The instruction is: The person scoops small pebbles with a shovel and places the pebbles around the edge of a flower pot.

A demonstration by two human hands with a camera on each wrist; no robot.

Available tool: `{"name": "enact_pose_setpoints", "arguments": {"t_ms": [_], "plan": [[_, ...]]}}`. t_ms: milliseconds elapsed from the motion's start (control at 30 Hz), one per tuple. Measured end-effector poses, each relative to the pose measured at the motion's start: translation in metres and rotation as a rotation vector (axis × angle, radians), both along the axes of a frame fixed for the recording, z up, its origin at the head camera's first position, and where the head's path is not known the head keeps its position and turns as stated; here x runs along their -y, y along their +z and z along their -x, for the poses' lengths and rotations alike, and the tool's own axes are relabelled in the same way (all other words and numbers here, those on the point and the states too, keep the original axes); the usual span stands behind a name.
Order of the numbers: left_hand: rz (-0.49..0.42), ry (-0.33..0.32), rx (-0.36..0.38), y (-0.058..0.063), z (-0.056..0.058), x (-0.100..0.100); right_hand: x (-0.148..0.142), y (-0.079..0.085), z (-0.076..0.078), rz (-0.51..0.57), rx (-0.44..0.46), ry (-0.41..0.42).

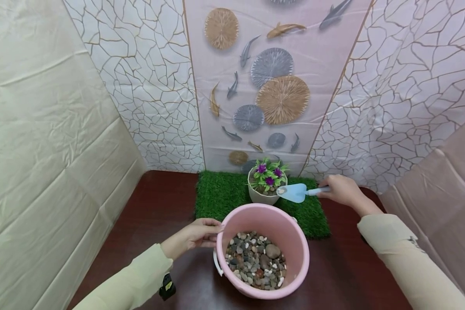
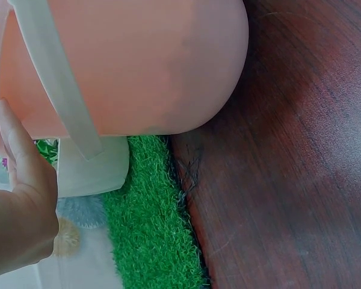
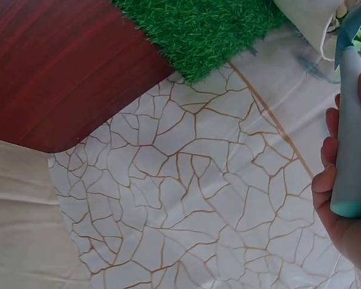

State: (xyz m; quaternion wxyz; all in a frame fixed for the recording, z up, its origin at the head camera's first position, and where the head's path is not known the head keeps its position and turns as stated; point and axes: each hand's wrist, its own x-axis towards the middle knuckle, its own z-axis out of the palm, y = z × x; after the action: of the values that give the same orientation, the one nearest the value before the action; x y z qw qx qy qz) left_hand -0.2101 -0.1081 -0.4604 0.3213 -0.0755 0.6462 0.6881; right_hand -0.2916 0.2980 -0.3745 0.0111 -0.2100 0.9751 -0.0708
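My right hand [image 1: 342, 189] grips the handle of a light blue garden trowel [image 1: 296, 192]. The trowel's tip, with a few pebbles [image 1: 281, 190] on it, is at the right rim of a white flowerpot [image 1: 261, 198]. In the pot stands a leafy plant with purple flowers [image 1: 269, 181], and stones lie round its base. At the left rim of a pink bucket [image 1: 300, 275], my left hand [image 1: 197, 234] holds the edge between thumb and fingers. Mixed pebbles [image 1: 255, 260] cover the bucket's bottom. In the right wrist view, fingers wrap the trowel handle [image 3: 352, 144].
Pot and bucket stand close together, the pot on a green artificial grass mat [image 1: 221, 193]. Beneath is a dark reddish wooden table [image 1: 155, 206]. The bucket's white handle [image 1: 218, 261] hangs on its left side. Patterned cloth [image 1: 162, 86] hangs behind the table.
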Motion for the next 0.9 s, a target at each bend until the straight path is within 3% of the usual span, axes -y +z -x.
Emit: {"name": "enact_pose_setpoints", "arguments": {"t_ms": [633, 900], "plan": [[-0.003, 0.003, -0.003, -0.002, 0.0, 0.001, 0.029, 0.002, 0.014, -0.186, -0.103, 0.03], [0.009, 0.011, -0.001, -0.002, 0.001, 0.001, 0.035, 0.005, 0.016, -0.202, -0.139, 0.04]]}}
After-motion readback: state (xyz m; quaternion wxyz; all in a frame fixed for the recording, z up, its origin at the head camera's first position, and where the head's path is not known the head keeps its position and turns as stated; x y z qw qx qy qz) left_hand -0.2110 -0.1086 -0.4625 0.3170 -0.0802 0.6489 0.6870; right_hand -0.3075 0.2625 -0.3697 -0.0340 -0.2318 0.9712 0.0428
